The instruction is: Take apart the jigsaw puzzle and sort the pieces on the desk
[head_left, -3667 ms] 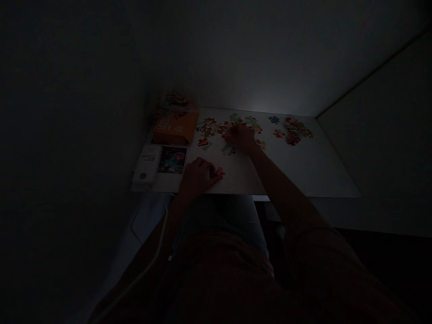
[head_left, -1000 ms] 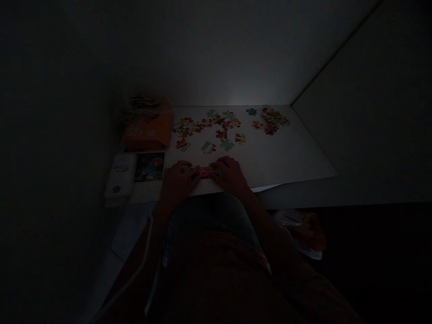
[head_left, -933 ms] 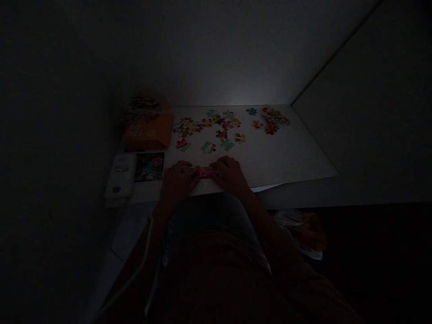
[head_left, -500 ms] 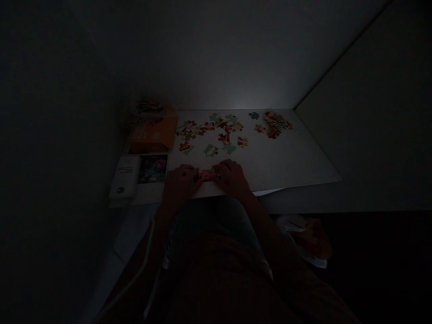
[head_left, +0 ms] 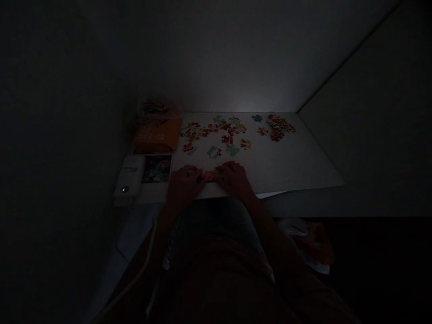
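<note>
fingers (head_left: 192, 172) on both hands: how do they stand?

curled down, not spread, their tips on a small cluster of pink jigsaw pieces (head_left: 212, 175) at the near edge of the white board (head_left: 297, 166). it's too dark to tell whether they pinch the cluster or only press on it.

and the hands themselves?

the left hand (head_left: 184, 185) sits on the cluster's left side and the right hand (head_left: 234, 180) on its right, nearly meeting over it.

what's lying further out?

loose jigsaw pieces (head_left: 216, 135) are scattered across the far half of the board, well apart from the hands, with a denser heap of pieces (head_left: 278, 126) near the far right corner.

and on the left?

an orange box (head_left: 157, 137) stands near the far left corner. a dark flower picture card (head_left: 157, 168) lies just in front of it, beside a white device (head_left: 128, 180) showing a small green light.
</note>
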A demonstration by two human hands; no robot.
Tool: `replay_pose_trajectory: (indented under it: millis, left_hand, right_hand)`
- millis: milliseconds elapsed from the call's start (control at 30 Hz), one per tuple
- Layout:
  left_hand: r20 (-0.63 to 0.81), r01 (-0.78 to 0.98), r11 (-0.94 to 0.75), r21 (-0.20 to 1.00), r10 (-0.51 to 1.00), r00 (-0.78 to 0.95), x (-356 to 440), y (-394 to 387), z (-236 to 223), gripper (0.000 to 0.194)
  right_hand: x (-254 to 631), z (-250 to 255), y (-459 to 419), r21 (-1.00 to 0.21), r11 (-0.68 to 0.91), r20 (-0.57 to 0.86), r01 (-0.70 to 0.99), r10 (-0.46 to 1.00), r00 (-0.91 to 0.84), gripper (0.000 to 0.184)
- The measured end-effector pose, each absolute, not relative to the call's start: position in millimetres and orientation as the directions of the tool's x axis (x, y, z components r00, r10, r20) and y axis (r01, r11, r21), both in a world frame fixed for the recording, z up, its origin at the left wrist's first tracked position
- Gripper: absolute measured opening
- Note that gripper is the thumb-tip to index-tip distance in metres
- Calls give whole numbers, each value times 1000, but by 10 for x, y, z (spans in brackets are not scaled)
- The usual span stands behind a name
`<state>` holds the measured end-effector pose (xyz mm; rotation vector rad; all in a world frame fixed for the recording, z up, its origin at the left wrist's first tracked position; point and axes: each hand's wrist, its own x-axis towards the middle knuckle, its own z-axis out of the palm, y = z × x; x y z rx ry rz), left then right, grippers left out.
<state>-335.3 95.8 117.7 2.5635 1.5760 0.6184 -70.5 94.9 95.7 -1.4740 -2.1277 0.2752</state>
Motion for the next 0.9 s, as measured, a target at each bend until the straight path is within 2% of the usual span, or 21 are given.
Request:
replay_pose_trajectory:
  millis: [433, 533, 667, 800, 900]
  left_hand:
    - [358, 832, -443, 334, 876, 322, -3349, 968, 1121, 30]
    - [370, 838, -421, 347, 883, 290, -3339, 968, 1123, 35]
    - [382, 793, -434, 428, 882, 276, -3353, 963, 1139, 31]
    - [338, 768, -408, 494, 904, 263, -3380, 970, 1131, 20]
    - [340, 750, -393, 532, 910, 236, -3398, 981, 1111, 22]
  right_hand:
    - [-708, 929, 949, -491, 397, 346, 775, 906, -245, 33]
    - [-673, 918, 972, -570, 409, 392, 713, 897, -201, 27]
    - [-569, 900, 1022, -745, 422, 466, 516, 883, -50, 20]
    - [-486, 857, 1054, -875, 329, 394, 355, 910, 129, 24]
    - [-470, 847, 1053, -911, 270, 325, 311, 935, 141, 27]
